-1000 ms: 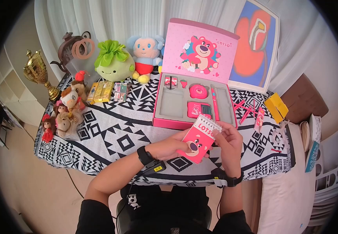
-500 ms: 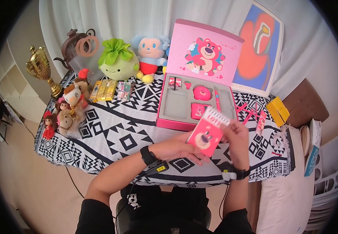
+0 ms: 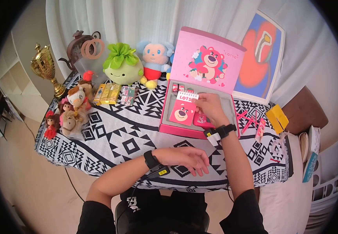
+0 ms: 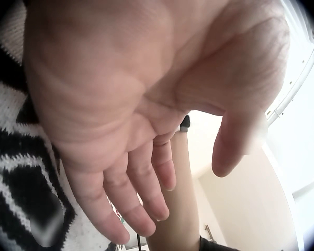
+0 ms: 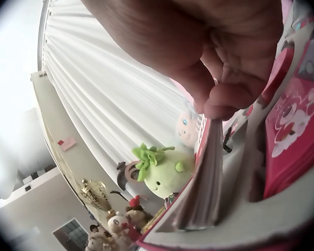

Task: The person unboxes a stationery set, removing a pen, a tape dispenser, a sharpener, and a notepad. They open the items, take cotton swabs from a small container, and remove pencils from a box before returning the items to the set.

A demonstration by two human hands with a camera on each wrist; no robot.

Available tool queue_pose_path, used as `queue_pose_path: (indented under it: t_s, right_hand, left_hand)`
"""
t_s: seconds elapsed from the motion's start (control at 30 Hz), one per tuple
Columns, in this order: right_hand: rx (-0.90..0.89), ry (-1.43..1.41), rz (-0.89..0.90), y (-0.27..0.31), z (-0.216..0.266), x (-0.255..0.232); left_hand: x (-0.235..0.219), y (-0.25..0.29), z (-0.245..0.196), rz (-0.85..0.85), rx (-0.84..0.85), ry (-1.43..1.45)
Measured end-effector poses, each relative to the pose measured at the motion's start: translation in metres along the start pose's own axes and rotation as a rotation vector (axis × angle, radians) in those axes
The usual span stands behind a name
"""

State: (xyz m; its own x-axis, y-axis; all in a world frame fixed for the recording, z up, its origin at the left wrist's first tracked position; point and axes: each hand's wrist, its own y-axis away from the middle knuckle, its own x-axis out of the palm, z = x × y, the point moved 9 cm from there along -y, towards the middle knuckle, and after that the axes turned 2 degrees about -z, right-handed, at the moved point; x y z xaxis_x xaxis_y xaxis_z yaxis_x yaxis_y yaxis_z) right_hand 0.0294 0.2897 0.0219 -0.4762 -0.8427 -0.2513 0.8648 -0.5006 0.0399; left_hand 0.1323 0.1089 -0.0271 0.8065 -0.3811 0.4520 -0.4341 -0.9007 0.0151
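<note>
Our right hand [image 3: 209, 107] is pinching a pink notepad [image 3: 183, 108] over the gift box [image 3: 176, 128].
We are lowering it into the box's empty left tray, not yet seated; box walls are hemming it closely, while our left hand [image 3: 186, 159] is resting relaxed on open tablecloth [image 3: 118, 132].

The left hand [image 3: 187, 159] has let go of the pink notebook [image 3: 182, 109] and now lies flat near the tabletop's front edge. The right hand [image 3: 211, 109] alone has carried the notebook away from that edge into the open gift box [image 3: 169, 126], pinching its top corner.
</note>
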Motion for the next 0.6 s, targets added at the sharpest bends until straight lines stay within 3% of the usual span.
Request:
queue_pose_path:
  t_s: [0.07,0.17,0.23,0.33,0.53,0.6]
  right_hand:
    - [0.004,0.009,0.021,-0.005,0.0,0.011]
    - [-0.092,0.178,-0.105,-0.009,0.004,0.009]
    - [-0.244,0.641,-0.047,-0.012,0.017,0.017]
    - [-0.402,0.688,-0.08,0.002,0.035,0.024]
    - [-0.309,0.89,0.026,-0.001,0.032,0.03]
    - [-0.367,0.878,-0.02,0.002,0.037,0.031]
  left_hand:
    - [0.002,0.001,-0.002,0.001,0.004,-0.026]
    - [0.003,0.002,-0.004,-0.006,0.004,-0.029]
    - [0.003,0.002,-0.006,-0.003,0.01,-0.027]
    - [0.002,0.002,-0.004,0.008,0.011,-0.02]
    - [0.005,0.001,-0.003,0.031,0.012,-0.034]
    - [0.005,0.001,-0.003,0.04,0.013,-0.033]
